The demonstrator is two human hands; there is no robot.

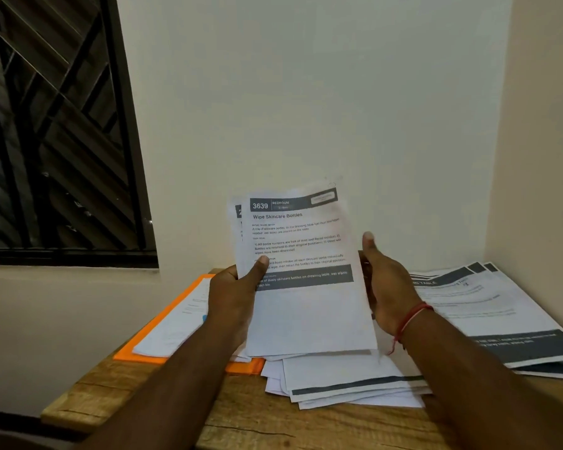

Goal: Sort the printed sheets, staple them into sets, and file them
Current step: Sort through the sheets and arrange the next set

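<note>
Pg 3639 (306, 315): "Wipe Skincare Bottles"

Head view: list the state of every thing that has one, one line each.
Held sheets: raised upright, slightly fanned, print facing the camera.
Left hand: grips their left edge, thumb in front.
Right hand: open at their right edge; contact unclear.
Orange folder: flat on the table, sheets on it.
Loose pile: flat, untidy.
Right stack: flat, fanned, print up.

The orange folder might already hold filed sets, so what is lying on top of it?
A stack of white printed sheets lies on the orange folder, its text too blurred to read. The left hand and held sheets cover the folder's right part.
</note>
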